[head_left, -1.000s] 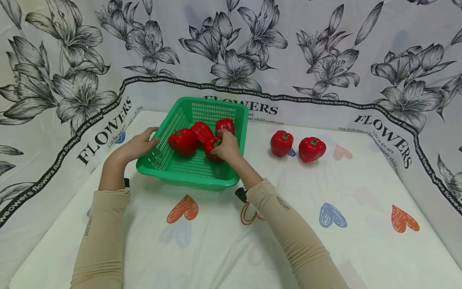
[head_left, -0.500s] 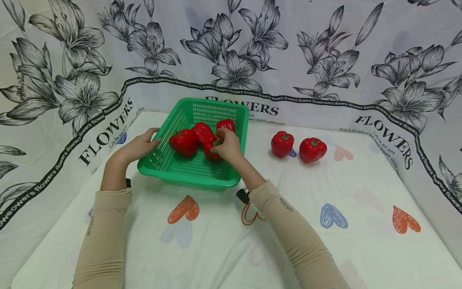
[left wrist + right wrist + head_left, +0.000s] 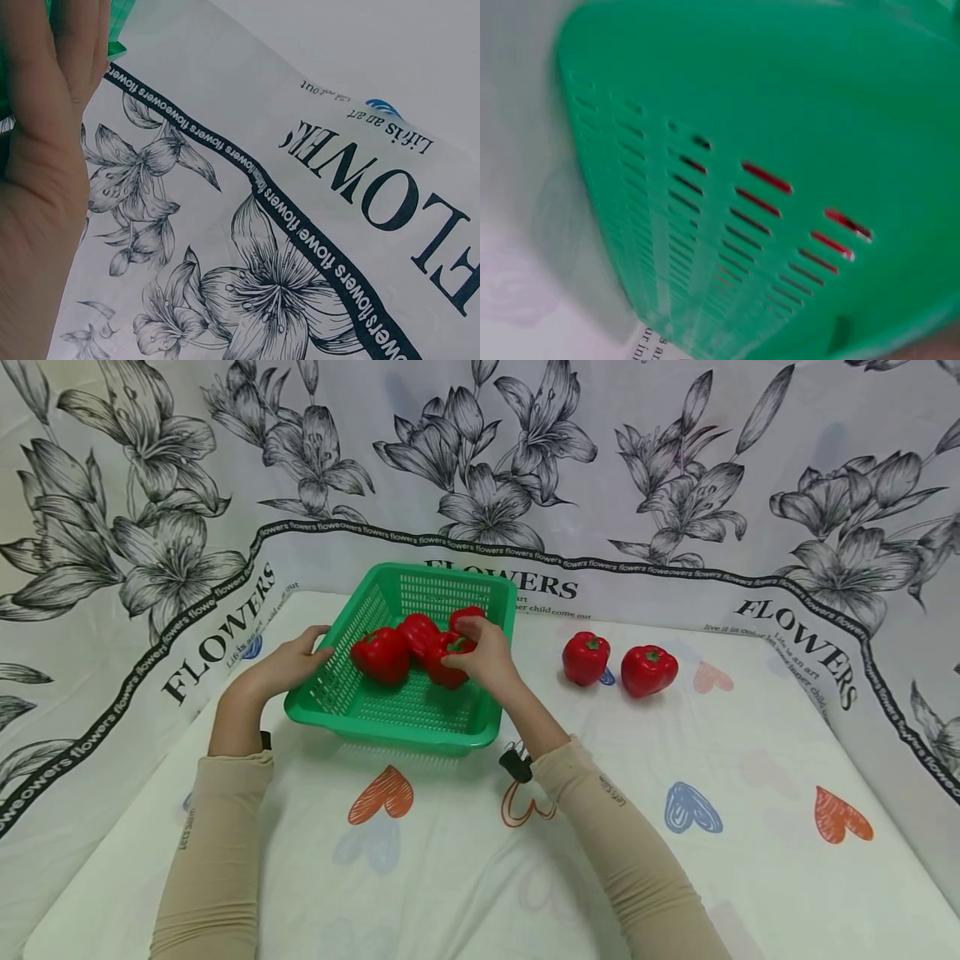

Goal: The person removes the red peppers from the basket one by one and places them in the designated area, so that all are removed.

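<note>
A green plastic basket (image 3: 405, 737) with slotted sides holds several red bell peppers, such as the one at its left (image 3: 381, 657). My left hand (image 3: 281, 667) holds the basket's left rim, thumb and fingers at the edge; in the left wrist view the hand (image 3: 41, 165) fills the left side beside a bit of green. Inside the basket at the right, my right hand (image 3: 491, 658) grips a red bell pepper (image 3: 444, 670) near its green stem. It partly covers another red pepper (image 3: 467, 612) behind. The right wrist view shows the basket's outer wall (image 3: 705, 90), with red through the slots.
Two red bell peppers, one nearer (image 3: 585, 658) and one farther right (image 3: 649, 671), sit on the white table cover (image 3: 600, 760) printed with hearts. A white curtain (image 3: 600, 502) with black flowers stands behind and at both sides.
My right hand has shifted slightly right and up, and the gripped pepper has risen a little with it, its stem showing more. The left hand and basket stay in place.
</note>
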Demonstrator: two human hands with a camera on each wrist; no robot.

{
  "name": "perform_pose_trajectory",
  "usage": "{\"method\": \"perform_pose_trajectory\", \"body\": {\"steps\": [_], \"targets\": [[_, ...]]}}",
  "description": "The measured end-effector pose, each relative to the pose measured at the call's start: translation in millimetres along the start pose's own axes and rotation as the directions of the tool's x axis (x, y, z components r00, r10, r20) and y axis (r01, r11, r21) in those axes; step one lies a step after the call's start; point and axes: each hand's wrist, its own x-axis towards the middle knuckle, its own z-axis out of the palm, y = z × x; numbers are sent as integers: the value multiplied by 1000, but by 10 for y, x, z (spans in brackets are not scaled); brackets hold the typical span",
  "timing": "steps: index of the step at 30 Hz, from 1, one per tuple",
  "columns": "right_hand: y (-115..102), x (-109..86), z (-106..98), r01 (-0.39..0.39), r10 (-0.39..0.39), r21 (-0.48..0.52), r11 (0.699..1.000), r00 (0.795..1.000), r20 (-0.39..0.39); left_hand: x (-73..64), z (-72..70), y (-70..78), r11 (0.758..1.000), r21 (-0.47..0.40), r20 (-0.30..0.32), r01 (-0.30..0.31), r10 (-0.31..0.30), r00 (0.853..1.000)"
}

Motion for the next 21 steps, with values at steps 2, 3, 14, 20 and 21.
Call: {"method": "perform_pose_trajectory", "body": {"steps": [2,3,14,20,21], "targets": [[-7,-4,-43,-2,2,-3,1000,1000,-4,-1,0,1,1000,0,-1,2,-2,1000],[-9,-4,-64,-9,9,-5,1000,1000,-5,-2,1,0,1000,-1,-1,3,-3,1000],[-68,4,-237,-75,75,-10,997,997,4,-24,20,-7,1000,-19,-1,0,0,1000],[-113,21,-374,-99,99,4,995,995,15,-30,19,12,1000,-20,-3,-6,5,1000],[-120,25,-399,-102,102,6,995,995,15,-31,18,15,1000,-18,-3,-6,5,1000]]}}
